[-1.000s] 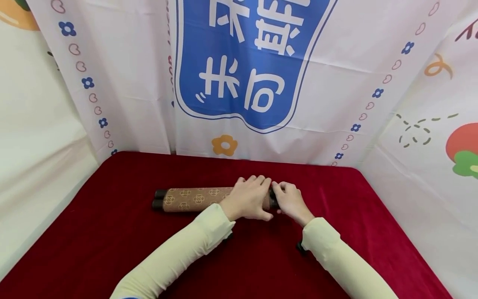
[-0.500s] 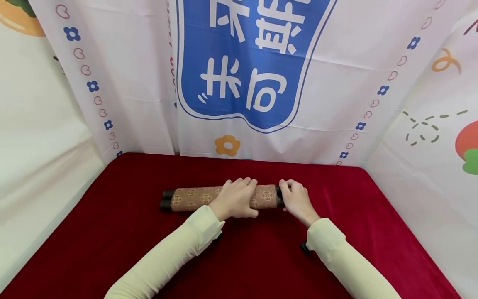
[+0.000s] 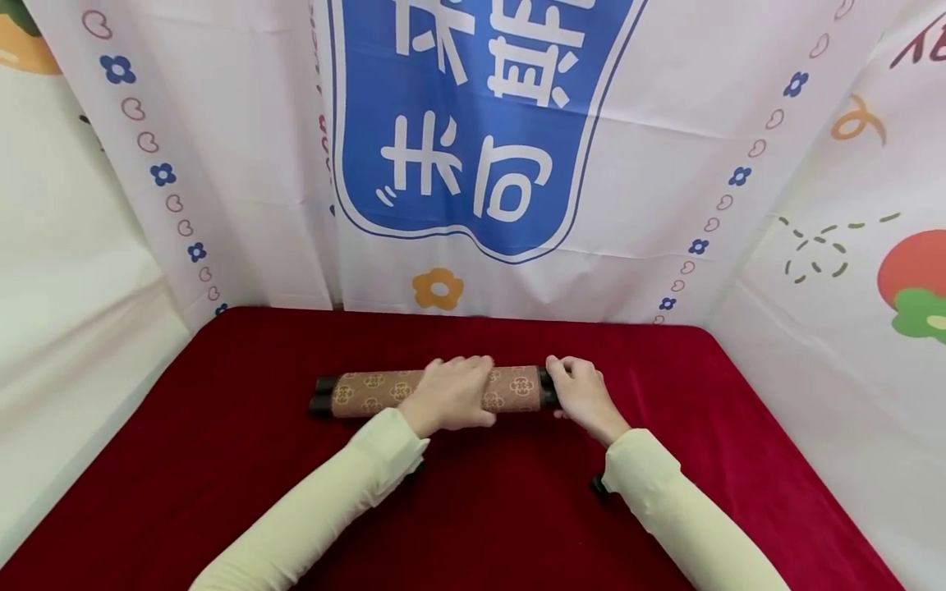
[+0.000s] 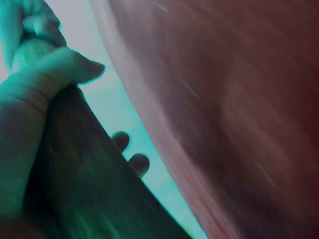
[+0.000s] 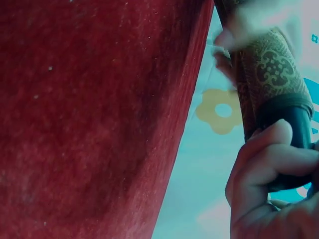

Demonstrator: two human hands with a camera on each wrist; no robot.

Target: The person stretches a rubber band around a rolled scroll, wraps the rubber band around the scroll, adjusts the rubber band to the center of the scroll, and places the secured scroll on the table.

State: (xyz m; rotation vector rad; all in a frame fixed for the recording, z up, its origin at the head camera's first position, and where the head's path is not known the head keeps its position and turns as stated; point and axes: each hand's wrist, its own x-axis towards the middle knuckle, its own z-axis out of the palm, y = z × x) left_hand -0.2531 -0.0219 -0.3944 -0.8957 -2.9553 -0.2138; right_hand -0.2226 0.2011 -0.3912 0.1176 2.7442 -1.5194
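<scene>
A rolled scroll (image 3: 517, 387) lies crosswise on the red cloth in the head view, wrapped in brown patterned fabric. Black roller ends (image 3: 322, 395) stick out at its left. My left hand (image 3: 447, 396) lies over its middle and grips round it; the left wrist view has the thumb (image 4: 75, 67) on one side and two fingertips (image 4: 137, 164) on the other. My right hand (image 3: 586, 399) holds the black ends at the right, fingers curled round them, as the right wrist view confirms with its black end cap (image 5: 286, 117). The palms hide parts of the scroll.
A red velvet cloth (image 3: 510, 509) covers the table. White printed curtains (image 3: 628, 189) rise behind it and at both sides. A small dark object (image 3: 600, 486) shows at the right cuff; it is too small to tell.
My left hand has slid left along the scroll, from near its right end to its middle. The right hand keeps its hold on the black ends, and the scroll sits slightly further right.
</scene>
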